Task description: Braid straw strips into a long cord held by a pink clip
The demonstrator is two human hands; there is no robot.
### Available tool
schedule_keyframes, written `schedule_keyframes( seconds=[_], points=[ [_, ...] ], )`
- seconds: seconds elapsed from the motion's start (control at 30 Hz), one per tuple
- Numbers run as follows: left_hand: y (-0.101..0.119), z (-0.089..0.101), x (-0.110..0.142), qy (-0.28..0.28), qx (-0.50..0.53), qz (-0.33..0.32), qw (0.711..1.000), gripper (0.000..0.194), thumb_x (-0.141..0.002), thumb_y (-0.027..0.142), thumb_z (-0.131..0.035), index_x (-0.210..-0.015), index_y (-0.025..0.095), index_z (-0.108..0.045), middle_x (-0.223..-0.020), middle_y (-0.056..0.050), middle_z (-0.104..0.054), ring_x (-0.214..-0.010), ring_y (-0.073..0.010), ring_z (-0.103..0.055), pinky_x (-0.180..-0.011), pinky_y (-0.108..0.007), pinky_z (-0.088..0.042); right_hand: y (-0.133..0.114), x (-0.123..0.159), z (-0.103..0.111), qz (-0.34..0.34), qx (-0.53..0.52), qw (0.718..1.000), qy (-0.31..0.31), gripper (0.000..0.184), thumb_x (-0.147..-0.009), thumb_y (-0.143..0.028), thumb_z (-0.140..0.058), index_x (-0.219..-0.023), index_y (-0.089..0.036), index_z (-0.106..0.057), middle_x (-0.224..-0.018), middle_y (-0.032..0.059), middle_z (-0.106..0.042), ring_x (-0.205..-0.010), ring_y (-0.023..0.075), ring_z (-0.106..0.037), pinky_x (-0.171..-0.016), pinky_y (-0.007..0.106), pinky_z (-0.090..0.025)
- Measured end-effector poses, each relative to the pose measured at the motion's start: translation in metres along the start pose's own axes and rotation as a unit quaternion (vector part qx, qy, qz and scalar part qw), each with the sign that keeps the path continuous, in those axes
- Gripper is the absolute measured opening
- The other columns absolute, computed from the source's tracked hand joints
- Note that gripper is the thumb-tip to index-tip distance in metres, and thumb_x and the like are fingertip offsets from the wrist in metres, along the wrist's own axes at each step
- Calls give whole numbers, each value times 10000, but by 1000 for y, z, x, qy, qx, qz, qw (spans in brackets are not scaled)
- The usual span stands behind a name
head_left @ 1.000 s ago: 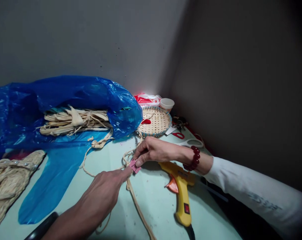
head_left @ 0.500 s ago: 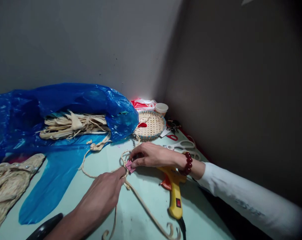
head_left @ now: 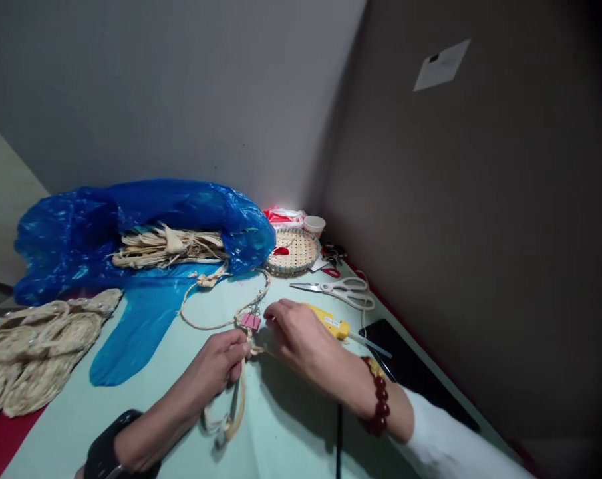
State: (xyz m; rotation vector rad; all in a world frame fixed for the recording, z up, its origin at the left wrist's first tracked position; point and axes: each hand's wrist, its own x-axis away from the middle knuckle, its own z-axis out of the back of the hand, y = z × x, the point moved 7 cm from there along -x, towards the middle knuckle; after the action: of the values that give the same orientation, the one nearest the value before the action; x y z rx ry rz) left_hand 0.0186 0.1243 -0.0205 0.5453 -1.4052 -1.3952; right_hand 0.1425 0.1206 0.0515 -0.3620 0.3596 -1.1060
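My left hand (head_left: 227, 356) pinches the braided straw cord (head_left: 249, 336) between thumb and fingers, just below a pink binder clip (head_left: 251, 322). The clip's wire handles point away from me. Below my left hand, loose cord ends hang in a blurred curve. My right hand (head_left: 301, 332) is right of the clip, apart from it, with its fingers curled. A thin straw strand (head_left: 265, 350) runs from the cord toward the underside of that hand, where thumb and grip are hidden. Behind the hand lies a yellow glue gun (head_left: 330, 324) with a glue stick (head_left: 370, 343) protruding.
A blue plastic bag (head_left: 155, 199) with a straw bundle (head_left: 175, 247) lies at the back left. Woven straw slippers (head_left: 56, 352) are at the left. White-handled scissors (head_left: 345, 289), a woven basket (head_left: 293, 253) and a paper cup (head_left: 314, 225) stand near the wall. A dark flat device (head_left: 420, 372) lies right.
My right hand has let go of the pink clip and turned beside it. My left hand still pinches the cord. The cord's long loose ends have shifted. The view has moved.
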Motion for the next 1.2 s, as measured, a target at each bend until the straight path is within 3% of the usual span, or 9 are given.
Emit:
schedule_keyframes(
  seconds=[0.17, 0.37, 0.5, 0.57, 0.8, 1.0, 1.2],
  points=[
    [0, -5, -1, -12, 42, -1, 999, 267, -747, 469, -486, -682, 219, -417, -430, 124, -371, -345, -41, -165, -357, -172, -112, -12, 20, -26, -39, -98, 994, 14, 230, -971, -229, -342, -837, -174, -520, -799, 70, -606, -692, 162, -533, -613, 256, -350],
    [3, -6, 1, -23, -4, -36, 999, 222, -788, 405, -450, -684, 209, -454, -479, 84, -465, -358, -66, -236, -376, -194, -168, -1, 18, -39, -106, -199, 974, 14, 249, -968, -268, -377, -829, -182, -563, -781, 41, -650, -729, 157, -578, -628, 237, -369],
    [12, -2, 6, 12, -84, -79, 993, 239, -818, 326, -474, -620, 196, -505, -510, 39, -551, -492, -121, -430, -526, -230, -315, 4, 19, -43, -108, -188, 976, 21, 253, -945, -220, -402, -782, -182, -591, -708, 32, -634, -681, 164, -549, -620, 256, -341],
    [16, 0, 9, 36, -123, -91, 988, 269, -822, 310, -486, -576, 202, -498, -505, 34, -553, -561, -149, -478, -595, -250, -328, 6, 21, -44, -116, -182, 976, 32, 222, -935, -224, -427, -806, -178, -602, -721, 43, -631, -701, 178, -536, -633, 268, -329],
    [15, -2, 11, 47, -174, -90, 979, 281, -829, 346, -431, -579, 225, -469, -495, 48, -517, -519, -162, -462, -546, -258, -315, 4, 20, -46, -123, -220, 966, 57, 223, -963, -231, -393, -825, -174, -559, -762, 22, -633, -722, 142, -550, -623, 227, -344],
    [21, -2, 13, 21, -205, -100, 973, 361, -860, 350, -377, -556, 213, -515, -589, 17, -599, -649, -180, -559, -679, -266, -381, 12, 16, -41, -135, -232, 960, 81, 178, -890, -178, -492, -735, -164, -579, -639, -7, -582, -619, 124, -493, -572, 232, -291],
    [26, -1, 25, 84, -270, -78, 956, 312, -902, 357, -368, -651, 225, -499, -532, 32, -555, -557, -183, -538, -609, -285, -359, 11, 20, -36, -143, -237, 955, 106, 135, -846, -144, -519, -724, -156, -577, -622, -2, -541, -592, 128, -419, -593, 264, -258]
  ],
)
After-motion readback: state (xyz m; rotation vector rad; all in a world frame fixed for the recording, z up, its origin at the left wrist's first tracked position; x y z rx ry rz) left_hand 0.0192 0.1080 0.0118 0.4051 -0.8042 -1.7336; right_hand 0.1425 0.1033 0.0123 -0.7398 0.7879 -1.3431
